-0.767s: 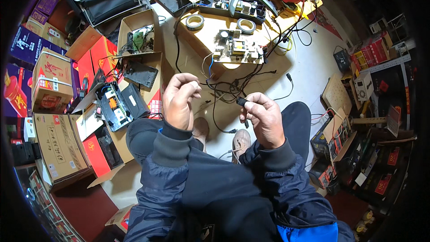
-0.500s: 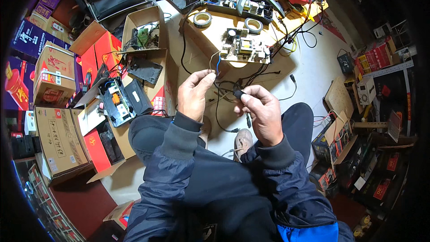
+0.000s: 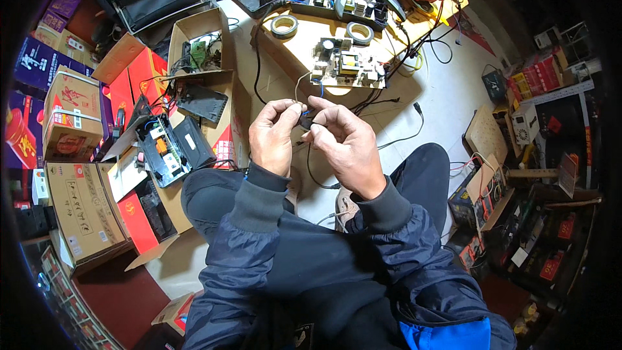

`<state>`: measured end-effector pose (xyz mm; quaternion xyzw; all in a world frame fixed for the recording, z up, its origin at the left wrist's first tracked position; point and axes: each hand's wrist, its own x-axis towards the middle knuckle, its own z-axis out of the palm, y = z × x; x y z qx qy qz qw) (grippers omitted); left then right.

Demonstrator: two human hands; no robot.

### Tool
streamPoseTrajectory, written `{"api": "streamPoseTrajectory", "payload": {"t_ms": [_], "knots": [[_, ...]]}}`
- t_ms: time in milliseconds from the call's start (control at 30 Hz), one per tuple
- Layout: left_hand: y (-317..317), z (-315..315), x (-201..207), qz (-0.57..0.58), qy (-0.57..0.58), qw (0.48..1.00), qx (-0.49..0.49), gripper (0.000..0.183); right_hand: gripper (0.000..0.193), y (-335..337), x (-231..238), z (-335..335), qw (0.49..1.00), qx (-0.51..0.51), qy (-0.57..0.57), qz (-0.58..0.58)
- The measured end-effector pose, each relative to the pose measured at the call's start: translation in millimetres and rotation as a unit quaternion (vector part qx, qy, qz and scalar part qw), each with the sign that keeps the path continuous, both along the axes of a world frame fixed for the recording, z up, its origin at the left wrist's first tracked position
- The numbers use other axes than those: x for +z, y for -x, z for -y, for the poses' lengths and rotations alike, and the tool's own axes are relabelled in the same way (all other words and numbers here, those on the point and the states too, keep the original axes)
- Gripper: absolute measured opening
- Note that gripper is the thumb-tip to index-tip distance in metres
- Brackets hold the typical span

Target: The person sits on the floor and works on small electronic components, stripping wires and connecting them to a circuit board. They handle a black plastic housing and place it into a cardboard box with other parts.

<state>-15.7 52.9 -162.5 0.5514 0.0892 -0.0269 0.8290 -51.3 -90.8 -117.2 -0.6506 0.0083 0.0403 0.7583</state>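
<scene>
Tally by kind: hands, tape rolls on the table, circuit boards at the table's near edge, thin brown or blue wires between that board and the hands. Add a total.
Hands: 2 (left hand, right hand)
Tape rolls: 2
Circuit board: 1
Thin wires: 2 (brown wire, blue wire)
Total: 7

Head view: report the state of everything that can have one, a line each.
Left bare hand: pinching thin brown wire.
Right bare hand: fingers curled; hold unclear.
Pale circuit board nearest the hands: uncased, component side up.
Black plastic case at left: open, insides exposed.
Brown cardboard box holding green boards: open.
White-strapped brown cardboard box: closed.
Black cable plug: unplugged.
</scene>
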Motion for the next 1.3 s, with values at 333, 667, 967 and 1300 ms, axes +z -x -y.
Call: {"api": "streamPoseTrajectory", "payload": {"t_ms": [333,667,967,1300], "knots": [[-0.9,4.9,1.1,0.0,0.027,1.0,-0.002,0.013,0.01,-8.8,-4.2,4.0,0.997,-0.038,-0.063,-0.026],[1.7,10.2,8.5,0.069,-0.115,0.991,0.022,0.013,0.012,-14.0,0.5,-9.8,0.993,-0.08,0.051,0.064],[3.2,10.0,8.0,0.054,-0.088,0.995,0.005,0.016,0.012,-21.7,-6.0,-3.7,0.987,-0.122,0.09,0.06],[0.9,12.8,6.8,0.078,-0.166,0.982,0.034,0.013,0.014,-27.2,-4.7,-3.7,0.988,-0.09,0.122,0.038]]}}
